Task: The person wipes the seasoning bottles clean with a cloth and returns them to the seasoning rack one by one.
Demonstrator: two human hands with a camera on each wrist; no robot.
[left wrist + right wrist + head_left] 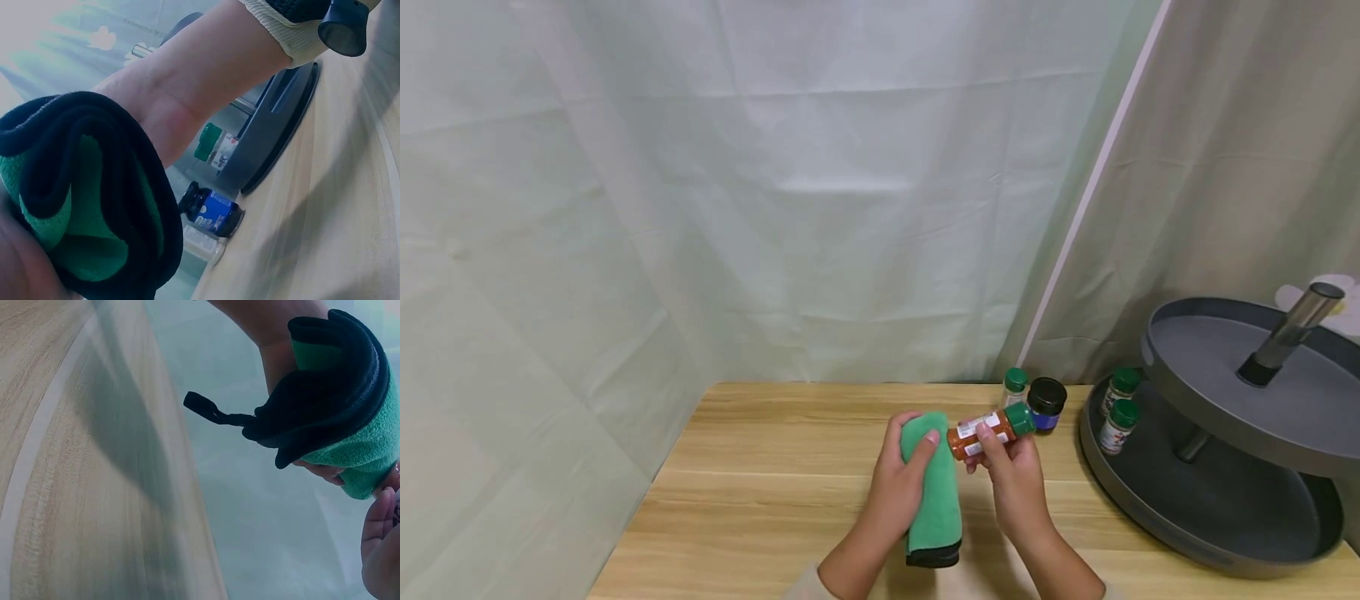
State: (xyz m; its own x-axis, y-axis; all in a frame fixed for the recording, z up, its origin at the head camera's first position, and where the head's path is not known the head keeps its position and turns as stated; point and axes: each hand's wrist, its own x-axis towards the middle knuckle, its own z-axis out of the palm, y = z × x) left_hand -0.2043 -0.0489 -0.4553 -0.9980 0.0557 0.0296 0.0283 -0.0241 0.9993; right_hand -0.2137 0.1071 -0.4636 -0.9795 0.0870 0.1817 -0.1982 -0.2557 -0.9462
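Note:
My left hand [897, 483] grips a folded green cloth [942, 492] with dark edging, the thumb lying across its front. In my right hand [1021, 492] is a spice jar [981, 435] with orange-red contents, a white label and a green lid, tilted on its side. Its base is against or very near the upper part of the cloth; I cannot tell if they touch. Both things are held above the wooden table [760, 483]. The cloth's layered dark edge [165, 212] fills much of the left wrist view, and a loop [203, 407] hangs from it in the right wrist view.
Behind my right hand stand a green-lidded jar [1015, 382] and a black-lidded jar [1047, 402] with a blue label. A grey two-tier turntable [1150, 525] occupies the right side, with two green-lidded spice jars [1117, 429] on its lower tier. Pale curtains [850, 208] hang behind.

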